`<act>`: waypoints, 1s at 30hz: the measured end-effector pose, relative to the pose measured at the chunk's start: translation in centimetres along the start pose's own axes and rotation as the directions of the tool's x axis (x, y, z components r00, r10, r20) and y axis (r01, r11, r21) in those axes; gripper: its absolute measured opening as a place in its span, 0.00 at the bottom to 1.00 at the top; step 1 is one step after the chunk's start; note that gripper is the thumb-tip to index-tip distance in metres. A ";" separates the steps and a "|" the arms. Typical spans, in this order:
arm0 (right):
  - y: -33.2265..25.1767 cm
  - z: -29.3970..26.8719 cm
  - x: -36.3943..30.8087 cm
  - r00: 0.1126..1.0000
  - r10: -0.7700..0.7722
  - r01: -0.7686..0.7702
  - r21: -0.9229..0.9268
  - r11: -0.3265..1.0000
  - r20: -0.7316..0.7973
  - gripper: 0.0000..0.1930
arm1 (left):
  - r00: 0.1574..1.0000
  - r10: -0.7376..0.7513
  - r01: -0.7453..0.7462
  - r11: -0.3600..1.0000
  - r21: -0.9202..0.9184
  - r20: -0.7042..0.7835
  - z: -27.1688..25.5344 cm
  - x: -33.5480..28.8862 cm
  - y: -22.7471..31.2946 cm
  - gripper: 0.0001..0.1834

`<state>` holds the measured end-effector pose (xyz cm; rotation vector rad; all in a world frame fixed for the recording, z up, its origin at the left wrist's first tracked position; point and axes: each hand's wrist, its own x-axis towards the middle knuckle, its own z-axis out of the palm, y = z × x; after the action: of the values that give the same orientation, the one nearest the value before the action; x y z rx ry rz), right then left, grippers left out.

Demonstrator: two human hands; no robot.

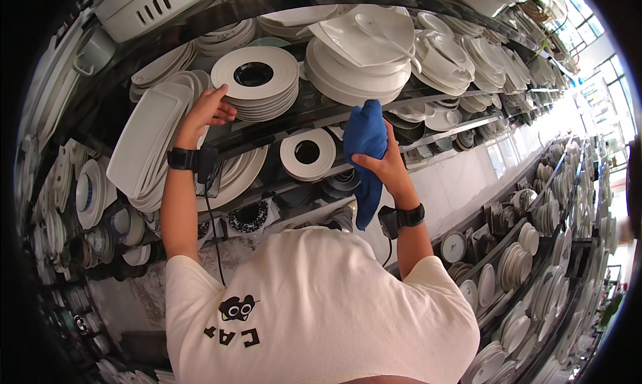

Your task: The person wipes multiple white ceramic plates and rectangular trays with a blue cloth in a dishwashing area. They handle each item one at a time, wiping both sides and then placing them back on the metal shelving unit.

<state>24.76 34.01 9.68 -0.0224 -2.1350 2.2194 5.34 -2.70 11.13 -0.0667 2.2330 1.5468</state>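
Observation:
Beside the left edge of a stack of white plates (286, 102) is my left hand (208, 110). Its fingers are apart, one tip reaching the top rim, and it holds nothing. The uppermost piece has a wide white rim and a black centre (253, 74). My right hand (388, 160) is closed around a bunched blue cloth (366, 133), whose loose end hangs below the shelf edge. Just beyond the cloth stands a taller pile of large white plates (358, 76), topped by a wavy-edged white dish (366, 36).
Long white rectangular platters (147, 140) lean at the left of the stack. Below, another white dish with a black centre (307, 153) sits on a lower shelf. More crockery shelves (515, 263) line the right side, across a pale tiled floor (441, 186). A cable (217, 243) hangs from my left wrist.

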 end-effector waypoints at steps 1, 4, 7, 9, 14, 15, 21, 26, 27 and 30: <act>0.0 0.0 -0.1 1.000 0.003 -0.003 0.006 1.000 -0.004 0.48 | 1.000 -0.012 0.012 1.000 0.028 0.003 -0.2 0.5 -0.3 0.25; -0.2 0.0 -0.4 1.000 0.007 -0.007 -0.015 1.000 -0.011 0.48 | 0.999 -0.037 0.037 0.995 0.091 -0.004 -0.3 1.7 -1.6 0.24; 0.1 -0.2 -0.6 1.000 -0.005 0.005 -0.019 1.000 -0.016 0.48 | 0.999 -0.022 0.026 0.991 0.130 -0.033 0.3 1.8 -1.8 0.25; 0.2 -0.4 -0.7 1.000 0.014 -0.014 -0.016 1.000 -0.025 0.48 | 0.998 0.000 0.010 0.987 0.159 -0.058 0.5 1.8 -2.0 0.25; 0.5 -0.7 -0.9 1.000 0.017 -0.018 -0.024 1.000 -0.022 0.47 | 0.997 0.036 -0.024 0.987 0.162 -0.071 1.0 1.9 -2.4 0.27; 0.6 -0.7 -0.8 1.000 0.018 -0.019 -0.029 0.999 -0.024 0.47 | 0.996 0.043 -0.031 0.986 0.164 -0.072 1.2 1.8 -2.4 0.27; 1.1 -1.3 -1.1 0.995 0.090 -0.092 -0.052 0.994 -0.040 0.47 | 0.987 0.058 -0.026 0.979 0.202 -0.151 2.3 0.6 -2.4 0.30; 1.8 -2.3 -1.4 0.987 0.144 -0.151 -0.101 0.983 -0.075 0.48 | 0.989 0.133 -0.133 0.991 0.002 0.062 4.8 -4.1 -3.4 0.26; 2.1 -2.6 -1.8 0.983 0.155 -0.165 -0.109 0.980 -0.094 0.49 | 0.968 0.153 -0.152 0.988 -0.019 0.199 5.8 -5.3 -4.1 0.25; 3.0 -3.5 -2.7 0.967 0.206 -0.222 -0.096 0.970 -0.147 0.49 | 0.850 -0.050 0.116 0.989 -0.093 0.524 10.1 -5.4 -6.3 0.21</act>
<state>27.52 37.27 6.41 -0.4178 -2.2736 2.1284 15.16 3.02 4.62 0.1987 1.6862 1.4395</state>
